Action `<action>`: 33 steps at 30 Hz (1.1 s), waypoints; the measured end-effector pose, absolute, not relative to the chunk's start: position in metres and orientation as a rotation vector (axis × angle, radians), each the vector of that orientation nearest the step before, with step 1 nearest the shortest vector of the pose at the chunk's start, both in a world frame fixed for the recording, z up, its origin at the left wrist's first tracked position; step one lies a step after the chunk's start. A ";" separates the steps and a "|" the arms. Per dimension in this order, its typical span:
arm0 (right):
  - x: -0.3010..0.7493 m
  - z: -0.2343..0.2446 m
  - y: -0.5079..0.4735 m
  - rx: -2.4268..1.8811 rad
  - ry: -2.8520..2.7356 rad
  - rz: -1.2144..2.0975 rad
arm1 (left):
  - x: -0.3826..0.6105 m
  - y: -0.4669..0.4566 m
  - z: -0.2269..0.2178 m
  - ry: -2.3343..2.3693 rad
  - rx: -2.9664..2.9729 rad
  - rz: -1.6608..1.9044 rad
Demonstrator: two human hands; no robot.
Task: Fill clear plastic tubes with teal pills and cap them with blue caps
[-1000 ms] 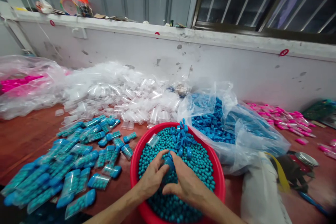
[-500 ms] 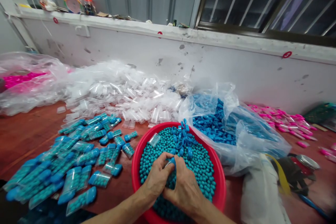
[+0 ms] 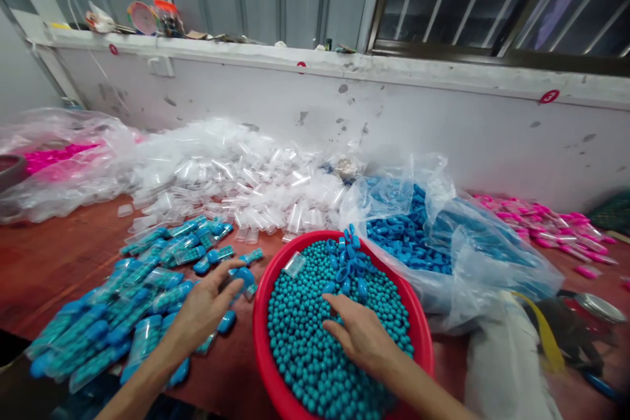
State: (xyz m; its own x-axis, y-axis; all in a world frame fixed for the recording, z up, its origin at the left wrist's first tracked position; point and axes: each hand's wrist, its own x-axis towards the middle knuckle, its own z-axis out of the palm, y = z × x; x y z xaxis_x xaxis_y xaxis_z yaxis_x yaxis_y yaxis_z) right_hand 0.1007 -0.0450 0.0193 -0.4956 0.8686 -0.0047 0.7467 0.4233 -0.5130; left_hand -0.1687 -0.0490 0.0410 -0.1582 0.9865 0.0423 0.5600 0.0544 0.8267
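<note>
My left hand [image 3: 210,307] is over the right side of the pile of filled clear containers [image 3: 142,289], thumb and forefinger apart. Just beyond its fingertips is a blue-capped container [image 3: 245,275]; whether they touch it is unclear. My right hand [image 3: 361,335] is above turquoise beads [image 3: 310,341] in a red basin [image 3: 263,341], its thumb and forefinger spread with nothing visible between them. Several loose blue caps [image 3: 350,262] lie on the beads just past that hand. A clear empty container [image 3: 294,264] rests on the beads at the basin's far left.
Behind the basin spreads a heap of clear empty containers [image 3: 236,177]. A plastic bag of blue caps [image 3: 408,230] stands at the back right, with pink pieces [image 3: 551,223] beyond it. A white sack [image 3: 506,361] and a metal-lidded jar [image 3: 598,308] are at the right.
My hands were together over the basin around a blue-capped piece. They have parted: the left moved left to the filled containers, and the right shifted slightly right, fingers opened.
</note>
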 end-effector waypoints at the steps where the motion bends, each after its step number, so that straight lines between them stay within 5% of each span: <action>1: 0.098 0.021 -0.038 -1.396 -2.448 0.608 | -0.182 -0.047 0.040 1.943 1.614 0.912; 6: 0.054 0.028 0.000 -1.442 -2.548 0.328 | -0.197 -0.035 0.031 2.345 1.771 0.867; 15: 0.031 0.010 0.027 -1.397 -2.558 0.344 | -0.123 -0.037 0.030 1.679 1.677 1.085; 20: 0.064 0.008 -0.018 -1.172 -2.407 0.879 | -0.084 -0.034 0.020 1.505 1.365 0.627; 24: 0.082 0.013 -0.054 -1.181 -2.526 0.844 | -0.071 -0.037 0.010 1.508 1.498 0.432; 29: 0.111 0.018 -0.051 -1.726 -2.655 0.435 | -0.068 -0.029 0.000 1.502 1.602 0.389; 33: 0.122 0.004 -0.038 -1.941 -2.690 0.446 | -0.044 -0.023 -0.010 1.520 1.508 0.405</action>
